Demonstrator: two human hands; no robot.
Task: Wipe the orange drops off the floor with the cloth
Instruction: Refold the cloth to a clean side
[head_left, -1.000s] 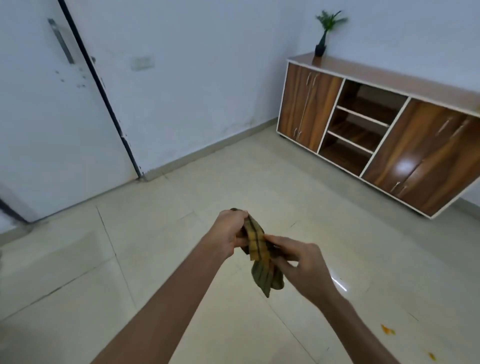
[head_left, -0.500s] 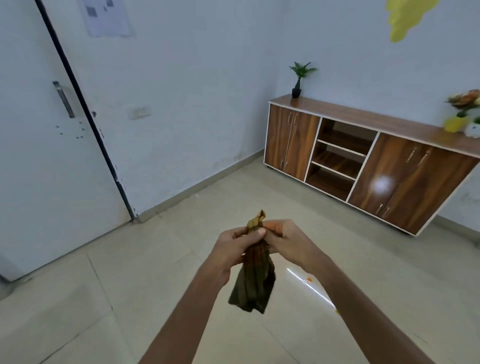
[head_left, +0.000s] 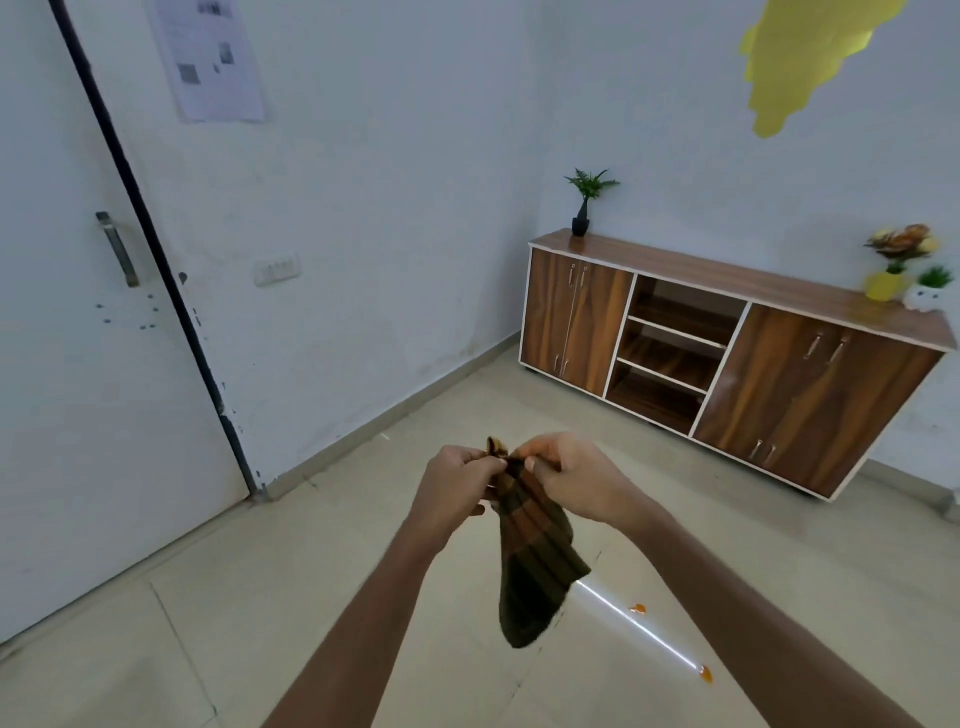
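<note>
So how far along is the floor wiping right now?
Done: nothing wiped yet. In hand: the cloth hangs in the air, pinched at its top by the left hand and right hand. Left: the near orange drop and far orange drop both lie unwiped.

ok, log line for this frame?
phase: pre-wipe | left hand: pinches cloth top | right hand: same | cloth: hanging | orange drops: two on floor

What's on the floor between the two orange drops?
No object lies there. In the head view, only bare floor and a bright streak of reflected light lie between the nearer orange drop and the farther orange drop.
</note>
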